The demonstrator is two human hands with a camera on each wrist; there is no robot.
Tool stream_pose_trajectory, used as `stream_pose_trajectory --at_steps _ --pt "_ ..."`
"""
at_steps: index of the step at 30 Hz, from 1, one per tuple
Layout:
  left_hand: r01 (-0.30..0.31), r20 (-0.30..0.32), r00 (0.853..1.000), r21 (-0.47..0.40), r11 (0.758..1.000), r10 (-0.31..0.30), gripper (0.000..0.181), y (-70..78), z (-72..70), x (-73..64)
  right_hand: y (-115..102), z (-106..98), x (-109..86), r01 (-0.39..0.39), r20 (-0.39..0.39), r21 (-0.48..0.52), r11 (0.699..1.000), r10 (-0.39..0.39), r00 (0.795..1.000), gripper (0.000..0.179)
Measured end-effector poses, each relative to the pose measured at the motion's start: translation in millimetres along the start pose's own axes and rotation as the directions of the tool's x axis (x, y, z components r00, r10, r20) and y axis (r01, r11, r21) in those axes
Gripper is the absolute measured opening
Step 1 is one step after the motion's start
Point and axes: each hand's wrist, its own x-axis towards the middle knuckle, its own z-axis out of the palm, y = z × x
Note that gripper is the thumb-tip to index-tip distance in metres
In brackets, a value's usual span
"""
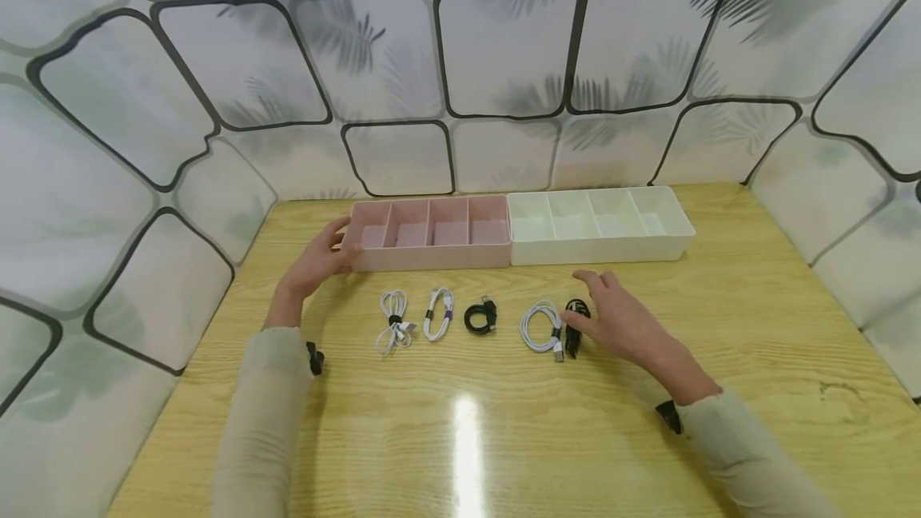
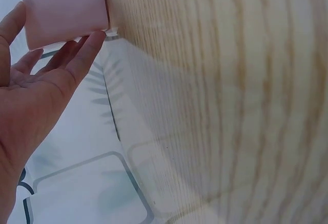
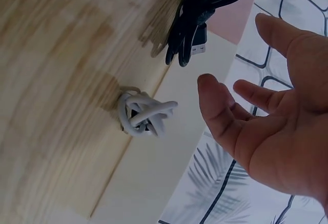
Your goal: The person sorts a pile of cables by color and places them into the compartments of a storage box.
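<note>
My left hand [image 1: 320, 256] is at the left end of the pink divided box [image 1: 432, 257], its fairly straight fingers along that end. In the left wrist view, the thumb reaches the box's edge. My right hand [image 1: 622, 322] hovers with fingers spread and nothing between them, close beside a bundled black cable [image 1: 573, 340]. To its left lie a coiled white cable [image 1: 530, 340], a coiled black cable [image 1: 476, 326], a white cable with a purple tie [image 1: 448, 315] and a white cable with a black tie [image 1: 394, 319]. The white divided box [image 1: 600, 251] stands end to end with the pink one.
Both boxes stand near the back of the wooden table [image 1: 388, 430], their compartments facing up. Patterned fabric [image 1: 504, 46] encloses the table at the back and sides. A dark wrist device [image 1: 314, 358] sits at the left cuff and another [image 1: 669, 416] at the right.
</note>
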Motion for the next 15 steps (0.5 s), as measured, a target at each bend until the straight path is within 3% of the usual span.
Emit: stream_pose_trajectory --at_steps 8,15 --pt "-0.001 0.0 1.0 0.008 1.0 0.001 0.069 -0.6 -1.0 0.3 0.1 4.0 4.9 -0.085 0.095 0.136 0.987 0.072 0.993 0.073" --pt "0.01 0.002 1.0 0.009 1.0 -0.01 0.071 -2.1 -1.0 0.1 0.6 8.5 4.6 -0.116 0.101 0.084 0.99 0.107 0.989 0.075"
